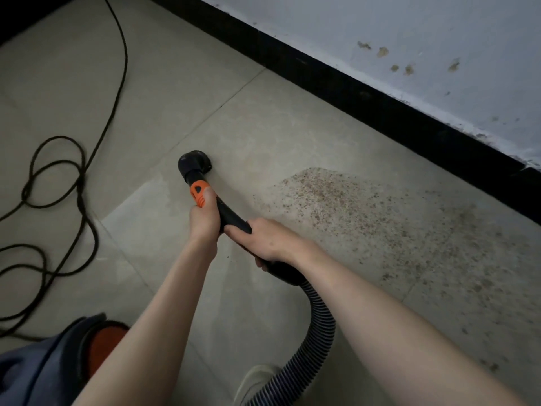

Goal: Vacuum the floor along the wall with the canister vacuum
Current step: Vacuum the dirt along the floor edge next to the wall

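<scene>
Both hands hold the black vacuum wand point(231, 218). My left hand point(205, 218) grips it just behind the orange collar point(198, 194), thumb along the orange part. My right hand point(265, 237) grips the curved handle further back. The round black nozzle point(195, 164) rests on the pale tiled floor point(181, 92). A ribbed hose point(317, 326) curves down from the handle toward the bottom of the view. The canister vacuum point(99, 341), orange and dark, sits at the lower left, partly hidden by my left arm. Brown grit point(366, 218) is scattered right of the nozzle.
A white wall point(409, 45) with a black skirting board point(336, 80) runs diagonally across the upper right. A black power cord point(58, 171) lies in loops on the floor at the left. My pale shoe point(254, 379) shows at the bottom.
</scene>
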Motion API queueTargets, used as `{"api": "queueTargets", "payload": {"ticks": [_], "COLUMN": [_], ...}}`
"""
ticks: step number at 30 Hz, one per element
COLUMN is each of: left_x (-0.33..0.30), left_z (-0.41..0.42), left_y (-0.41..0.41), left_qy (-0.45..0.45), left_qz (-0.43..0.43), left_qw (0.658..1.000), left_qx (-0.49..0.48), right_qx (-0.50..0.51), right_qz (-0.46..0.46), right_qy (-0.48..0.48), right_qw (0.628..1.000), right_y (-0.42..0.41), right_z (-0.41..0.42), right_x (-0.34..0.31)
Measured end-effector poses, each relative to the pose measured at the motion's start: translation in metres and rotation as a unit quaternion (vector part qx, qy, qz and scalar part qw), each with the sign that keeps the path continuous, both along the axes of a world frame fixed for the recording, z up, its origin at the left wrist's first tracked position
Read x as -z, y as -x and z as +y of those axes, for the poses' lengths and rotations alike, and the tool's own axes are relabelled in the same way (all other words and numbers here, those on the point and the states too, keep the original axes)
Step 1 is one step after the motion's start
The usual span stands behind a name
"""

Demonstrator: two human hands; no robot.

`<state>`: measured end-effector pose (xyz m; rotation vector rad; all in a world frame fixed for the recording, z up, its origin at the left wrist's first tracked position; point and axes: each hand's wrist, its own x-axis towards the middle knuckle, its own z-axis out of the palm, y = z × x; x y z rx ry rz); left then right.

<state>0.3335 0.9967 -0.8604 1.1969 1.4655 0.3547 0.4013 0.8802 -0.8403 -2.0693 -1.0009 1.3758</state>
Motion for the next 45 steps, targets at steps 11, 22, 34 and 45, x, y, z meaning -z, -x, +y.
{"api": "queueTargets", "payload": {"ticks": [11,22,34,45], "left_x": [-0.040,-0.044,-0.042,-0.030], "left_z": [-0.123,-0.248,-0.239,-0.144], "left_y": [0.027,0.052,0.030,0.006], "left_qy": [0.063,0.091,0.074,0.066], "left_qz": [-0.035,-0.035,-0.055,-0.061], "left_qw": [0.996,0.993,0.995,0.995], "left_qx": [-0.052,-0.060,-0.024,0.045], "right_qx": [0.001,-0.061,-0.011,0.061], "right_qz": [0.170,0.150,0.083,-0.039], "right_qy": [0.021,0.043,-0.011,-0.051], "right_qw": [0.985,0.986,0.996,0.996], "right_y": [0.011,0.024,0.014,0.016], "right_z": [-0.115,-0.234,-0.242,-0.179], "right_x": [-0.032,-0.039,-0.040,-0.016]}}
